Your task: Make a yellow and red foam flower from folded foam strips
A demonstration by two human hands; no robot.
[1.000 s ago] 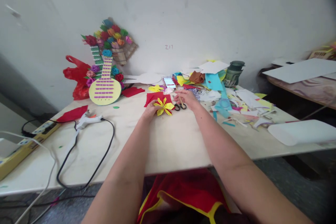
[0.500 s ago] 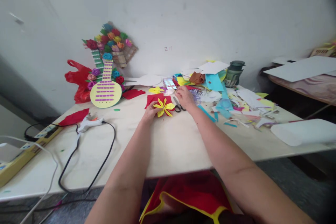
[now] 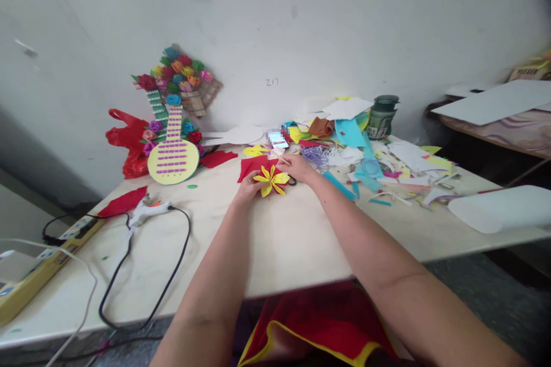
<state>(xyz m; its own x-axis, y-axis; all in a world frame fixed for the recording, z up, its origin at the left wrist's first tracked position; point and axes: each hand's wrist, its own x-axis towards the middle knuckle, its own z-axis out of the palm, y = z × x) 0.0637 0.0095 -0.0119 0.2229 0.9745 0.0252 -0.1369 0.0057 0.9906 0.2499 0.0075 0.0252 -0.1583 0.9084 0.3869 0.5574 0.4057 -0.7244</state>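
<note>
My left hand (image 3: pixel 247 188) has its fingers closed on the edge of a yellow paper flower (image 3: pixel 272 180), whose pointed petals spread out facing up. My right hand (image 3: pixel 298 168) is just to the right of the flower and pinches a thin, light-coloured stick (image 3: pixel 283 160). A red sheet (image 3: pixel 251 167) lies behind the flower and is partly covered by it. Under my right hand a dark handle loop of the scissors (image 3: pixel 293 181) shows; their blades are hidden.
At left stand a yellow paper guitar (image 3: pixel 173 159), a red plastic bag (image 3: pixel 129 137), a glue gun (image 3: pixel 148 211) with a looping black cord, and a power strip (image 3: pixel 47 275). A lit phone (image 3: pixel 278 140), paper scraps (image 3: pixel 350 132), purple string (image 3: pixel 315 157) and a green bottle (image 3: pixel 384 117) lie behind and right.
My right hand has moved left and down with the stick, to the flower's side, and now covers most of the scissors. My left hand still holds the flower. The view has shifted slightly.
</note>
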